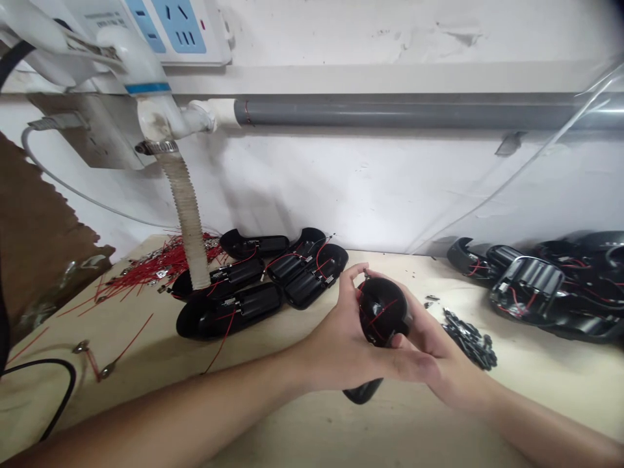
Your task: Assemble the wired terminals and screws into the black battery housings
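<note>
Both hands hold one black plastic housing [385, 309] above the front middle of the table. My left hand [341, 344] wraps round its left side, thumb across the front. My right hand [439, 364] closes on its right side, partly hidden behind the left thumb. A thin red wire crosses the rounded hollow end of the housing, and its narrower lower part shows beneath the hands. Near the left fingertips at the top is a tiny dark part, too small to name. Right of my right hand lies a pile of small black pieces [470, 341].
Several black housings with red wires [253, 309] lie to the left, beside a heap of red wires with metal tabs [160, 266]. More wired black housings [531, 286] are piled at right. A ribbed hose [185, 214] hangs down at left from a white pipe fitting [156, 114].
</note>
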`<state>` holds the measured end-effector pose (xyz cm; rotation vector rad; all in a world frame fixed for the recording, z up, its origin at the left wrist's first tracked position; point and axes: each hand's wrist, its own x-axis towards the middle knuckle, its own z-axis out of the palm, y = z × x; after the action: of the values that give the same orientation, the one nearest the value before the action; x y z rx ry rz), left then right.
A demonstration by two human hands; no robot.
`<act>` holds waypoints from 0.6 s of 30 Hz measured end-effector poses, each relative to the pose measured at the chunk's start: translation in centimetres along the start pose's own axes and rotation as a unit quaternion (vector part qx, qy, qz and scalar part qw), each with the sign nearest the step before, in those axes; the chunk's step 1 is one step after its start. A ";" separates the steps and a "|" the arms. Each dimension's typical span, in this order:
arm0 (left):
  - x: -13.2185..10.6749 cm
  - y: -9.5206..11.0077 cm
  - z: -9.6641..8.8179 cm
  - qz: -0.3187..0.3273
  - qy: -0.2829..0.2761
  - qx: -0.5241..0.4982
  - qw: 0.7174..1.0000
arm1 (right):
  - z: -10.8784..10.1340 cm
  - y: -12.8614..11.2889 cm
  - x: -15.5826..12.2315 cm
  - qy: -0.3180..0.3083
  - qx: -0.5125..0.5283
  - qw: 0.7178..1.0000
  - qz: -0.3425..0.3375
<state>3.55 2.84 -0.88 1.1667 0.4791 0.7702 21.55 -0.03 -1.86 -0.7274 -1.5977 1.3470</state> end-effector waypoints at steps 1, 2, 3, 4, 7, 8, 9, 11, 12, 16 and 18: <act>0.0 0.0 -0.1 -0.005 -0.001 -0.008 1.000 | -0.1 0.1 0.0 0.002 -0.004 1.000 -0.001; 0.0 0.0 -0.1 -0.006 -0.006 -0.017 1.000 | -0.2 0.2 -0.1 0.003 -0.007 1.000 0.000; 0.1 0.1 -0.2 -0.006 -0.011 -0.023 1.000 | -0.3 0.2 -0.1 0.002 -0.008 1.000 0.005; 0.1 0.1 -0.2 -0.004 -0.015 -0.026 1.000 | -0.4 0.3 -0.2 -0.001 -0.006 1.000 0.012; 0.2 0.4 -0.3 0.010 -0.029 -0.032 0.999 | -0.7 0.3 -0.4 -0.010 0.002 0.999 0.035; 0.2 0.5 -0.4 0.015 -0.032 -0.036 0.999 | -0.7 0.4 -0.4 -0.013 0.003 0.999 0.037; 0.2 0.5 -0.4 0.020 -0.035 -0.039 0.998 | -0.8 0.4 -0.4 -0.014 0.004 0.999 0.035; 0.3 0.6 -0.5 0.018 -0.038 -0.042 0.998 | -0.7 0.4 -0.4 -0.018 0.005 1.000 0.025; 0.3 0.6 -0.5 0.013 -0.037 -0.041 0.998 | -0.6 0.4 -0.4 -0.020 0.008 1.000 0.022; 0.4 0.5 -0.8 0.003 -0.034 -0.032 0.999 | -0.4 0.3 -0.4 -0.014 0.014 0.999 0.030; 0.3 0.6 -0.8 0.008 -0.033 -0.029 0.999 | -0.4 0.2 -0.3 -0.015 0.011 0.999 0.030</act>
<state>3.03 3.73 -0.63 1.1383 0.3916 0.7521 21.99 -0.11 -2.16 -0.7515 -1.5935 1.4228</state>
